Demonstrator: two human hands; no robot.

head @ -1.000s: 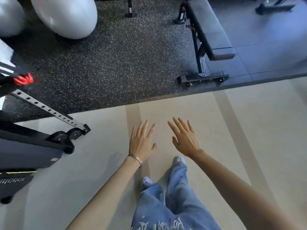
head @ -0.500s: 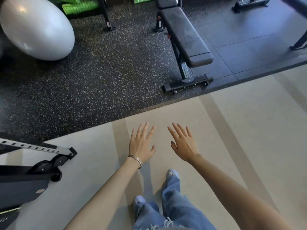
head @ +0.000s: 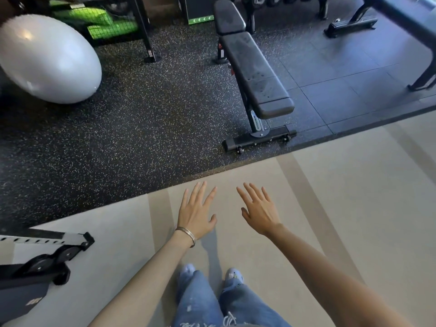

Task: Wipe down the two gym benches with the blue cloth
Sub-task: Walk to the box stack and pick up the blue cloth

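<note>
A black padded gym bench [head: 252, 69] stands on the dark speckled rubber floor ahead of me, its near end pointing toward me. Part of a second bench [head: 401, 17] shows at the top right edge. My left hand [head: 197, 213], with a thin bracelet at the wrist, and my right hand [head: 259, 210] are both held out flat over the beige floor, fingers spread, holding nothing. They are well short of the bench. No blue cloth is in view.
A large white exercise ball [head: 47, 60] sits at the left on the rubber floor. A black rack post [head: 144, 29] stands behind it, with green items beyond. A black machine with wheels [head: 35, 265] is at the lower left. My jeans and shoes show below.
The view has tilted up and moved toward the bench, which now sits larger and nearer the centre. My hands stay open and spread, in the same pose.
</note>
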